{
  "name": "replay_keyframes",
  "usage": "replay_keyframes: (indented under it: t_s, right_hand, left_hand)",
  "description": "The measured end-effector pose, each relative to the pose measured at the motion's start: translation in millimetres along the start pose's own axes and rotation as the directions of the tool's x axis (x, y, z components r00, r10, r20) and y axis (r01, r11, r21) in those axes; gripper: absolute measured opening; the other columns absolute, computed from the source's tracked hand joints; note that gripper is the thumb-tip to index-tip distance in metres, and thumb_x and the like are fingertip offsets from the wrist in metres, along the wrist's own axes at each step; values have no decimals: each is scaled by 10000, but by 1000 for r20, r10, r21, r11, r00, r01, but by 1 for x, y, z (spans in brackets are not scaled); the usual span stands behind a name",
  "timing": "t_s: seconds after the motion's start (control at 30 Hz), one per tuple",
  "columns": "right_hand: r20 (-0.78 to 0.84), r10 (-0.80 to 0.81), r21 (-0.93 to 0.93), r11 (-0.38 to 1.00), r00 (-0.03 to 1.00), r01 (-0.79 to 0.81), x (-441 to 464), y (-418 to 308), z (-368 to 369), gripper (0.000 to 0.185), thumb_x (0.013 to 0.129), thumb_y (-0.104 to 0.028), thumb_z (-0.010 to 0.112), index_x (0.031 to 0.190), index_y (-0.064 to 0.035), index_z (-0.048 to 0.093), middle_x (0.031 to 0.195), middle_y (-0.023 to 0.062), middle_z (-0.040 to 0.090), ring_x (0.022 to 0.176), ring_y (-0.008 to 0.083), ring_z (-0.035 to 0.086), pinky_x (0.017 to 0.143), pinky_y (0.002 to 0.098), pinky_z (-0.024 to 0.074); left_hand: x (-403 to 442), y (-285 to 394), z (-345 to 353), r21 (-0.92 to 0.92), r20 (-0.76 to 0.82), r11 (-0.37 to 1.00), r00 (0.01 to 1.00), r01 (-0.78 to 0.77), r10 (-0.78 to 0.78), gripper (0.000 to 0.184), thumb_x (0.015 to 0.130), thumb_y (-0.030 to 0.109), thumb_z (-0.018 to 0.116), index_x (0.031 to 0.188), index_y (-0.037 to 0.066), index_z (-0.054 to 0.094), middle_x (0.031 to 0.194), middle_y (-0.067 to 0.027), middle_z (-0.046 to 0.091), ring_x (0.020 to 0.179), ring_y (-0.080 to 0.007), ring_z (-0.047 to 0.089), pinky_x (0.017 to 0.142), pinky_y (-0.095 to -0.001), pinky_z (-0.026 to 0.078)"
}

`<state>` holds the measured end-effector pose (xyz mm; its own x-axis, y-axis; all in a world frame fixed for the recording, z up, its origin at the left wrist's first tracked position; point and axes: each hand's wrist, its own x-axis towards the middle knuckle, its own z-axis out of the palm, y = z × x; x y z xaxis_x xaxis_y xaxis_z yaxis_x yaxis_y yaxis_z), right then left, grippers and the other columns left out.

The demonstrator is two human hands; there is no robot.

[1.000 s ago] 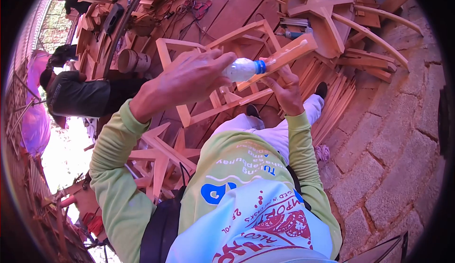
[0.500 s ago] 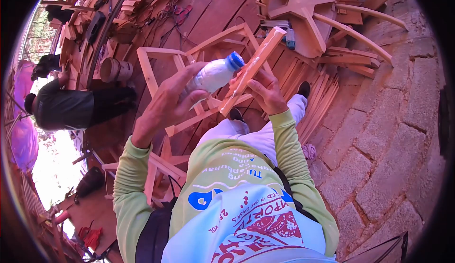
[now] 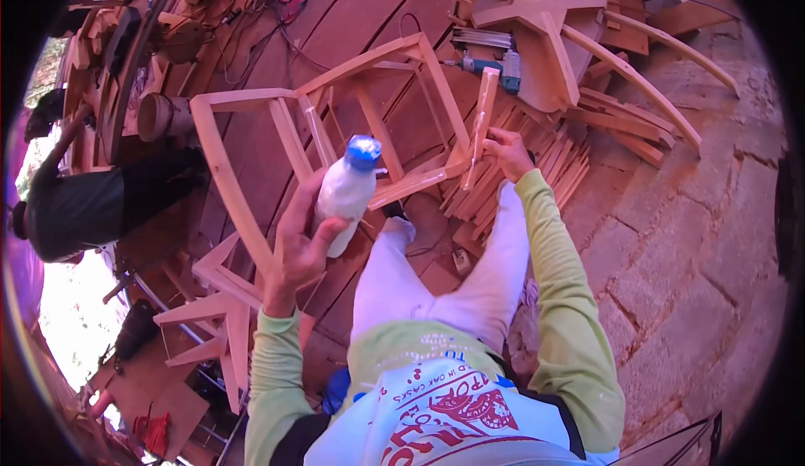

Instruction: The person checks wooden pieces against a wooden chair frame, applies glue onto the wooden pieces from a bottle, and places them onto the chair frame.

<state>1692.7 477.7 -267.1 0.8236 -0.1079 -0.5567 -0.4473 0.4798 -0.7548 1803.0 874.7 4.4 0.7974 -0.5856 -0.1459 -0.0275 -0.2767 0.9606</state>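
Note:
My left hand [image 3: 293, 244] is closed around a plastic glue bottle [image 3: 345, 196] with a blue cap and white contents, held upright. In my right hand [image 3: 510, 154] is a short wooden strip [image 3: 483, 109] with white glue streaks along it, pinched near its lower part. Just beyond both hands stands an open wooden frame [image 3: 222, 164] made of several jointed bars. White glue shows on some of its bars. The strip's lower end is near the frame's right corner; whether they touch I cannot tell.
A teal power drill [image 3: 499, 73] lies beside a star-shaped wooden piece [image 3: 545, 17]. Thin wooden strips [image 3: 545, 168] are piled on the right, near curved legs [image 3: 637, 72]. Another person [image 3: 75, 210] bends at the left by a bucket [image 3: 163, 118]. Cables [image 3: 268, 5] lie farther off.
The hands have moved apart. The bottle has come down and turned more upright, and the strip has shifted right toward the frame's corner. More of the frame shows now.

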Motion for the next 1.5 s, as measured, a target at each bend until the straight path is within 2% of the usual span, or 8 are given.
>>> replay_keyframes:
  t_s: [0.23,0.7,0.9,1.0,1.27,1.3,1.4,1.5]
  right_hand:
    - [1,-60,-565,823,998,50,177,94,-84,224,870,-38,723,1067,31,803,878,72,780,801,132,727,715,303,599]
    - [-97,45,-574,814,994,-93,224,123,-98,316,846,-50,746,1153,11,785,881,137,786,788,194,756,713,353,608]
    - [-44,-421,-988,153,906,23,230,56,-33,381,848,-32,739,1228,-34,705,1131,170,683,1010,332,699,846,404,575]
    - [427,-597,-865,-50,679,499,276,18,45,394,842,-42,752,1226,-47,662,1177,170,615,1131,369,624,951,442,527]
    - [715,-273,-673,-515,643,530,391,34,204,741,841,-55,752,1531,-68,482,1524,154,524,1405,363,499,1145,502,433]
    - [758,-280,-630,-547,589,550,398,41,204,664,835,-36,727,1466,-59,519,1411,169,596,1338,378,555,1078,510,493]
    - [617,-63,-708,-480,784,519,413,42,201,499,839,-16,680,1327,-45,579,1245,162,657,1235,387,615,969,526,548]
    - [672,-188,-687,-520,716,508,414,44,198,331,856,-15,632,1185,-47,615,1115,160,672,1098,402,662,879,520,570]
  left_hand:
    - [11,-98,41,-381,-149,914,967,139,-209,706,1000,309,769,1530,-8,426,1404,-100,586,1273,-210,600,1093,-374,484]
    - [4,-142,48,-395,-173,863,896,316,-408,732,987,344,779,1524,-16,437,1429,-103,571,1321,-215,571,1152,-369,421]
    - [-11,-164,35,-441,-213,862,904,249,-370,747,961,310,810,1520,-18,440,1460,-118,547,1341,-222,550,1145,-373,433]
    - [-19,-177,36,-450,-273,871,898,197,-344,730,958,273,811,1518,-18,444,1463,-122,552,1341,-231,556,1150,-380,436]
    - [-63,-220,41,-444,-416,882,836,157,-359,690,956,152,804,1521,-27,450,1432,-138,579,1314,-228,576,1138,-358,439]
    - [-72,-226,41,-446,-421,879,828,168,-371,692,957,154,804,1522,-27,448,1429,-138,580,1313,-228,577,1139,-358,439]
    - [-87,-235,42,-470,-433,862,802,189,-411,695,959,161,804,1524,-25,444,1421,-138,584,1310,-229,579,1140,-361,440]
    - [-85,-232,41,-509,-451,843,779,176,-435,694,964,168,801,1527,-22,442,1420,-136,586,1314,-229,576,1146,-365,437]
